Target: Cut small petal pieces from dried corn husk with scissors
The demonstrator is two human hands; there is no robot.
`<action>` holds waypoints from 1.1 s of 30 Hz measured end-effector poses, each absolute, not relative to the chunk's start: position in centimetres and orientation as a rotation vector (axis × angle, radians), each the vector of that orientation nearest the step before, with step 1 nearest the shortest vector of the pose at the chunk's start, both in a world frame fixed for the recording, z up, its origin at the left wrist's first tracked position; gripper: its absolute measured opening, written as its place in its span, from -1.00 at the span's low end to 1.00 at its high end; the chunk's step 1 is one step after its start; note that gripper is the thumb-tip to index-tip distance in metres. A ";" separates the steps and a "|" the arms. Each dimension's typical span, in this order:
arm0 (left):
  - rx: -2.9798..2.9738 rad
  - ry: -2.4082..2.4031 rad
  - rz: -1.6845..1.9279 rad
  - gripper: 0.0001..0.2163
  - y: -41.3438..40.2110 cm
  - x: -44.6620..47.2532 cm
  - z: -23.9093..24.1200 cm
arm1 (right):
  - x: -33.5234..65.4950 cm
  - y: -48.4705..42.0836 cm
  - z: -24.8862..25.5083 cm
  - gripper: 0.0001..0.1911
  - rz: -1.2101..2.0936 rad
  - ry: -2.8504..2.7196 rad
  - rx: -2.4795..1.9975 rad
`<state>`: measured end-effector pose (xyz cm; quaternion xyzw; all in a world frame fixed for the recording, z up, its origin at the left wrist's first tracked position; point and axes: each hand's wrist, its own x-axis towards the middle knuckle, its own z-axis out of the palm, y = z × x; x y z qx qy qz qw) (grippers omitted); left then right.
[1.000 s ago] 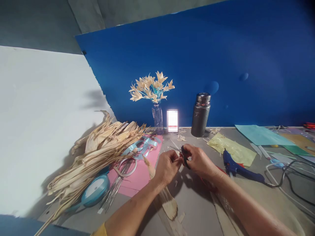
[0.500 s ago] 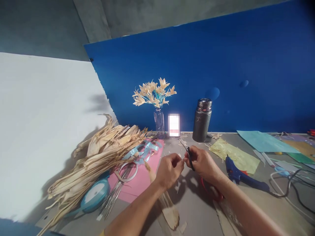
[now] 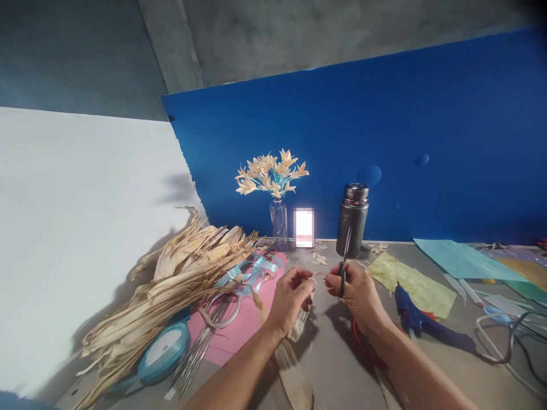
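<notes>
Blue board (image 3: 384,142): stands upright along the back edge of the tabletop, apparently as a backdrop.
White board (image 3: 77,216): leans at the left, closing that side.
Tabletop (image 3: 333,364): grey, with both hands working over its middle and supplies fanned out to either side within reach.
Corn husk pile (image 3: 171,279): dried husks heaped at the left, tips toward the middle, likely kept as stock on the left hand's side.
Pink paper (image 3: 245,322): lies flat beside the husks, with light blue ribbon and a bundle of wires (image 3: 200,341) on it.
Yellow-green paper (image 3: 412,282): flat, to the right of the hands.
Glue gun (image 3: 421,322): blue, lying on its side just beside the right forearm, its cable trailing right.
Steel flask (image 3: 352,219): upright against the blue board, well back from the work.
Husk flowers (image 3: 273,176): finished blooms in a clear bottle by the board, out of the way.
Ribbon spool (image 3: 164,347): teal, flat, partly under the husks.
Left hand (image 3: 290,296): curled, thumb and forefinger pinched on one end of the husk piece; a wider husk strip hangs below the palm.
Right hand (image 3: 359,293): closed around the scissors, fingertips meeting the other end of the husk piece.
Scissors (image 3: 343,265): blades together and pointing up, away from the husk, probably so the fingertips stay free.
Husk piece (image 3: 319,274): a thin sliver held between the two hands, above the tabletop and in front of the flask.
</notes>
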<state>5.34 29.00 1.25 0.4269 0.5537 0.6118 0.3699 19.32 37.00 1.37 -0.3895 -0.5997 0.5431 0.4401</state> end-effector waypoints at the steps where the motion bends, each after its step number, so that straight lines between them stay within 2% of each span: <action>1: 1.101 1.400 1.598 -0.76 29.0 5.7 1.2 | 19.1 36.7 1.2 -0.71 1.407 -1.464 -0.949; 7: 1.097 1.463 1.668 -0.83 28.8 6.2 1.3 | 18.3 35.6 0.4 -0.74 1.474 -1.551 -0.906; 15: 0.994 1.383 1.674 -0.83 28.9 6.1 1.2 | 18.2 35.3 0.6 -0.76 1.609 -1.554 -0.838; 20: 1.050 1.501 1.607 -0.91 29.0 5.7 1.4 | 18.7 36.4 0.7 -0.78 1.280 -1.724 -0.942; 28: 1.119 1.558 1.432 -0.84 28.8 6.5 1.4 | 19.1 35.7 1.9 -0.91 1.009 -1.889 -0.830; 33: 1.179 1.537 1.540 -0.81 28.4 6.6 1.7 | 19.3 36.5 1.4 -0.79 1.255 -1.655 -0.898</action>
